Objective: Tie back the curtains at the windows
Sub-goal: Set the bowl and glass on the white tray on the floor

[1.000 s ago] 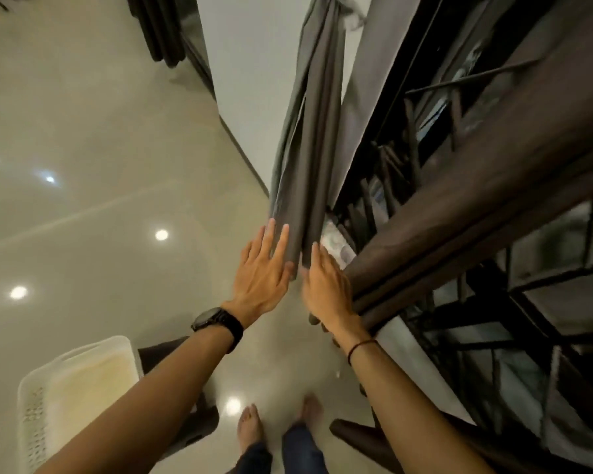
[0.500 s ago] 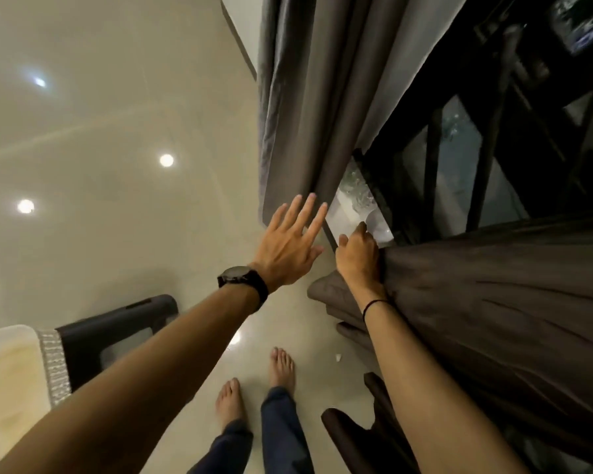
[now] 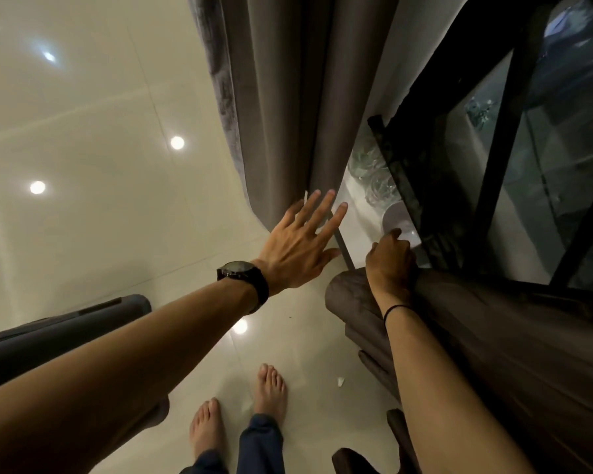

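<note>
Head view, looking down along the window wall.

- Left hand [image 3: 298, 248]: fingers [image 3: 322, 208] straight and spread apart, holding nothing. The tips lie over the lower hem of the grey curtain [image 3: 288, 97]; cannot tell whether they touch it. Black watch [image 3: 242, 278] on that wrist.
- Right hand [image 3: 391, 265]: fingers curled and clamped on the gathered top fold of the brown curtain [image 3: 493, 336], index finger sticking forward. Thin black band [image 3: 396, 309] on the wrist.
- Grey curtain hangs in vertical folds against the wall, just left of the black-framed window [image 3: 493, 148]. Brown curtain is bunched low at the right, below the window.
- 2 bare feet [image 3: 271, 391] on the glossy tiled floor [image 3: 100, 165]; 1 small white scrap [image 3: 340, 381] beside them.
</note>
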A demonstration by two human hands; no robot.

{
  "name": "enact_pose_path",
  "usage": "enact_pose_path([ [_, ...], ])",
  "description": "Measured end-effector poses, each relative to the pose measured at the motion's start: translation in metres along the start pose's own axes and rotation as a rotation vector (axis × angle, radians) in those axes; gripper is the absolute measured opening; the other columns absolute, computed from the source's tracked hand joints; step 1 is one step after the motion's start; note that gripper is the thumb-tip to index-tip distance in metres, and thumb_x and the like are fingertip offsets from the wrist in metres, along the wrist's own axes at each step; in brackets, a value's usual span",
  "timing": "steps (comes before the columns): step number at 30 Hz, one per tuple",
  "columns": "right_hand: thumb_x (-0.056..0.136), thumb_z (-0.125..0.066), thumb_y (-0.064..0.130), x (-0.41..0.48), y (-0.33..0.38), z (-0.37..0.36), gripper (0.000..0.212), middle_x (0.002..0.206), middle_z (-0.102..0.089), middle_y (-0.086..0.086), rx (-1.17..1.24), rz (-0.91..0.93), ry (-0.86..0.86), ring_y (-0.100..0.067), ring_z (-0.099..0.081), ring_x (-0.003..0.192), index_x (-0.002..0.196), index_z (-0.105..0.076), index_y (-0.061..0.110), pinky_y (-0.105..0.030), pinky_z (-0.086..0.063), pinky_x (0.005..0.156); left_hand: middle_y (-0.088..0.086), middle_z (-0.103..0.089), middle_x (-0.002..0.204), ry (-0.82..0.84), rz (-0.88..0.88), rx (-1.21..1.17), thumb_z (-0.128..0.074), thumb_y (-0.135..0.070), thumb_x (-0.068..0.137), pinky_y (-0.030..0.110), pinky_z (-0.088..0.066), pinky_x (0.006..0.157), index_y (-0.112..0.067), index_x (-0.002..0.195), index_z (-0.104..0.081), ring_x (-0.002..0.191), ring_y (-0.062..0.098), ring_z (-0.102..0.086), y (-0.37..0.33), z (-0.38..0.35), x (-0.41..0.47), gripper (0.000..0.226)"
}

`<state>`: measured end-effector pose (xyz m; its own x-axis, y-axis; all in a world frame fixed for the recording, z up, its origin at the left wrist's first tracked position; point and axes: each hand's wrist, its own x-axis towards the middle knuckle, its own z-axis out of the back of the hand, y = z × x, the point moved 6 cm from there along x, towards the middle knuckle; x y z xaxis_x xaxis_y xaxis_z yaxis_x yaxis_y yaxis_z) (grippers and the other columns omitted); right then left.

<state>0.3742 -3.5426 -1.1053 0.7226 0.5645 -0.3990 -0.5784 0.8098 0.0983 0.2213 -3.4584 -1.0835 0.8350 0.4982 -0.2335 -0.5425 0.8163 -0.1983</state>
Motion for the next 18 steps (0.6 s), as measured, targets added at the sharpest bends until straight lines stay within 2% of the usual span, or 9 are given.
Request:
enact_pose_path([
  [3,0.104,-0.052,0.013,0.013,-0.009,-0.01,0.028,0.12,-0.063,-0.029,0.018,-0.003,-0.041,-0.045,-0.064,0.109,0.125,-0.059,-0.004,-0.049,-0.055,0.084,0.012,0.012,0.173,0.007,0.009,0.008,-0.026,-0.063,0.106,0.048,0.002,0.128,-0.024,0.165,0.012,0.16,0.035,0.009,0.004,-0.015,0.006,0.08],
  [5,0.103,-0.053,0.009,0.017,-0.012,-0.013,0.021,0.112,-0.066,-0.029,0.028,0.008,-0.074,-0.045,-0.066,0.102,0.113,-0.065,-0.006,-0.046,-0.055,0.076,0.012,0.012,0.173,0.002,0.026,0.003,-0.028,-0.062,0.106,0.047,0.006,0.126,-0.024,0.165,0.012,0.16,0.035,0.01,0.008,-0.021,0.007,0.081],
  [8,0.101,-0.054,0.002,0.02,-0.017,-0.014,0.019,0.102,-0.068,-0.033,0.069,0.016,-0.133,-0.047,-0.067,0.094,0.107,-0.068,-0.011,-0.045,-0.056,0.071,0.013,0.01,0.174,-0.011,0.032,-0.001,-0.031,-0.062,0.106,0.047,0.005,0.125,-0.024,0.165,0.011,0.16,0.035,0.008,0.013,-0.028,0.006,0.081],
  [13,0.1,-0.053,0.001,0.004,-0.018,-0.015,0.022,0.086,-0.068,-0.029,0.093,0.032,-0.201,-0.044,-0.067,0.078,0.091,-0.07,-0.008,-0.046,-0.058,0.064,0.017,0.002,0.174,-0.065,0.056,-0.015,-0.032,-0.06,0.106,0.05,-0.013,0.129,-0.02,0.166,0.005,0.16,0.037,0.0,0.023,-0.031,-0.009,0.081],
  [18,0.098,-0.058,0.008,-0.053,0.019,-0.01,0.018,0.069,-0.067,-0.017,-0.019,0.324,-0.206,-0.032,-0.067,0.061,0.082,-0.067,0.006,-0.035,-0.056,0.052,0.02,-0.005,0.173,-0.153,0.172,-0.022,-0.03,-0.058,0.108,0.051,-0.02,0.13,-0.014,0.166,-0.003,0.16,0.037,-0.005,0.052,-0.017,-0.059,0.078],
])
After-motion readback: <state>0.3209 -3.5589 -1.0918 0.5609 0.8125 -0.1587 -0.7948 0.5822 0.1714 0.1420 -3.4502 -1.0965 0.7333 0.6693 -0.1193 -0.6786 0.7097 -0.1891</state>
